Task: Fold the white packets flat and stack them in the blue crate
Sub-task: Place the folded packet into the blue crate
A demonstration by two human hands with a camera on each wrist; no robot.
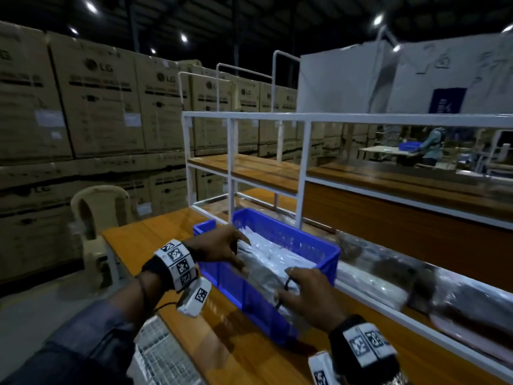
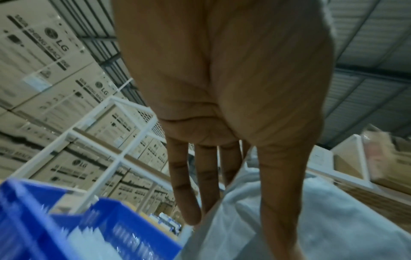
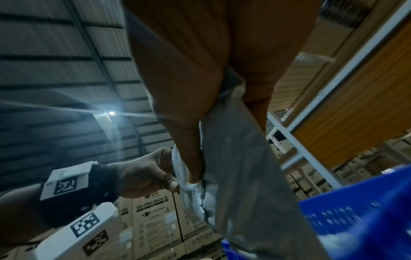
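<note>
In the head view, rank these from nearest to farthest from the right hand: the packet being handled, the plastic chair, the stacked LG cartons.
1. Packet: held by the right hand over the blue crate.
2. Plastic chair: left, beyond the table corner.
3. LG cartons: far left, behind the chair.

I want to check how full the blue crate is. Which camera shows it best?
The head view: the whole blue crate sits on the wooden table, white packets piled inside. The left wrist view shows only a blurred corner below the left hand; the right wrist view shows only part of a blue wall.
</note>
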